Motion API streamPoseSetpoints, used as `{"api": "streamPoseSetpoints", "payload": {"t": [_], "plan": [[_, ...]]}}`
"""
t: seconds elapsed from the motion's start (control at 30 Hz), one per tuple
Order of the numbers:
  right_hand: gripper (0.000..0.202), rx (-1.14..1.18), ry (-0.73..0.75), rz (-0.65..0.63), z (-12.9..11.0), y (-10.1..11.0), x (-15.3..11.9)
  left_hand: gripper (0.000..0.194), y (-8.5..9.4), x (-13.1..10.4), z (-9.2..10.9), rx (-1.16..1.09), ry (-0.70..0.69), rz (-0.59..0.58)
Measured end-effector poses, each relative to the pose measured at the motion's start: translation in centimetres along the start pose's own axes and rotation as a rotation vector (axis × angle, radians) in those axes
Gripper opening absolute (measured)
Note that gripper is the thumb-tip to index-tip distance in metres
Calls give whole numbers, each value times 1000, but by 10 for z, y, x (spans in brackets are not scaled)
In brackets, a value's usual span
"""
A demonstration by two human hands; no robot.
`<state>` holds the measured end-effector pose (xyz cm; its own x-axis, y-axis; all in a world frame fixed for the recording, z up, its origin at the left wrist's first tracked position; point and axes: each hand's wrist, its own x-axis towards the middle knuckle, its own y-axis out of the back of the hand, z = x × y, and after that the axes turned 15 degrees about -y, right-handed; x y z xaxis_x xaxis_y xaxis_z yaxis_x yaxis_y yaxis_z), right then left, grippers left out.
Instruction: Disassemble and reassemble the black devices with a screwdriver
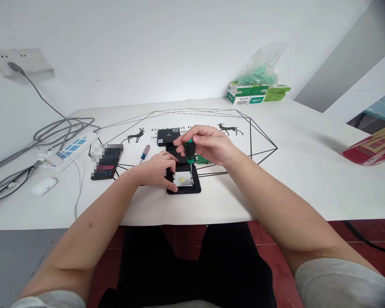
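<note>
A black case (pixel 196 188) with a silver metal plate (pixel 188 177) inside lies flat near the table's front edge. My left hand (pixel 157 169) holds the case by its left side, thumb at the lower corner and fingers at the upper one. In my right hand (pixel 210 145) is a green and black screwdriver (pixel 189 152), gripped upright by its handle. Its shaft points down at the right side of the metal plate. Behind the case are another black part (pixel 179 156), partly hidden by my hands, and a green circuit board (pixel 201 159).
A black box (pixel 168 137) lies farther back. To the left are a second screwdriver (pixel 145 152), a phone (pixel 107 161), a white earbud case (pixel 45 186) and a power strip (pixel 73 147) with cables. Green-white boxes (pixel 247 93) stand back right; a red package (pixel 372 147) is far right.
</note>
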<state>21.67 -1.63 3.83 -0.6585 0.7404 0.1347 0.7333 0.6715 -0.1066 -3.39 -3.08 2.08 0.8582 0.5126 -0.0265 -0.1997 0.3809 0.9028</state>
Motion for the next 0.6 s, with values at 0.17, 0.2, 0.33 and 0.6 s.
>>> {"api": "streamPoseSetpoints", "payload": {"t": [0.17, 0.2, 0.33, 0.6], "plan": [[38, -186, 95, 84, 2, 7, 3, 50, -1, -1, -1, -4, -6, 16], [39, -207, 104, 89, 2, 8, 3, 50, -1, -1, -1, -5, -6, 17], [39, -171, 117, 77, 2, 6, 4, 49, -1, -1, -1, -3, -6, 10], [44, -29, 40, 74, 0, -3, 2, 49, -1, -2, -2, -10, 2, -3]]}}
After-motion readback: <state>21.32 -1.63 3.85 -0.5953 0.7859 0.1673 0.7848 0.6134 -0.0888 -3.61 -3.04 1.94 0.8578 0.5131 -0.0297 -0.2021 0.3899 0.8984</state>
